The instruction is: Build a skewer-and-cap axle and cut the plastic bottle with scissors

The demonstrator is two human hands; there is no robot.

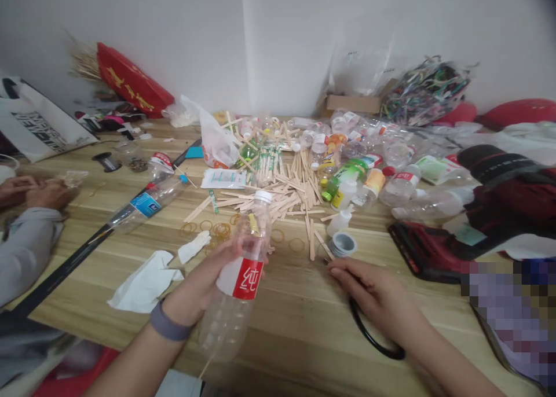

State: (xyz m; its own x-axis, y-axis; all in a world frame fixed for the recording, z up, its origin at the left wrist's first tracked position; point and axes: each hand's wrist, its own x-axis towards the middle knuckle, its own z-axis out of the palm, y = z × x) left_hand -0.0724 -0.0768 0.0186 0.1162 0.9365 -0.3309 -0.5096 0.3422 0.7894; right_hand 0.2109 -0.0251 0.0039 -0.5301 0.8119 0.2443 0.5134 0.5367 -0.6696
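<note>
My left hand (226, 261) is wrapped round a clear plastic bottle (223, 322) with a white cap and a red-and-white label. The bottle leans with its cap away from me, and a thin stick (205, 369) shows at its base. My right hand (376, 287) is closed on a thing with a curved black handle (373, 333); the fingers cover the rest, so its kind is unclear. Just beyond those fingertips stands a small grey tub (343, 245). Flat wooden sticks (282, 194) lie in a loose heap past the bottle, with rubber bands (221, 230) on the near side.
Many empty bottles (351, 174) crowd the back right. A red-and-black power drill (434, 252) stands at right. Crumpled tissue (145, 281) and a blue-labelled bottle (145, 205) lie at left. Another person's hands (47, 193) are at the far left, near a white bag (41, 122).
</note>
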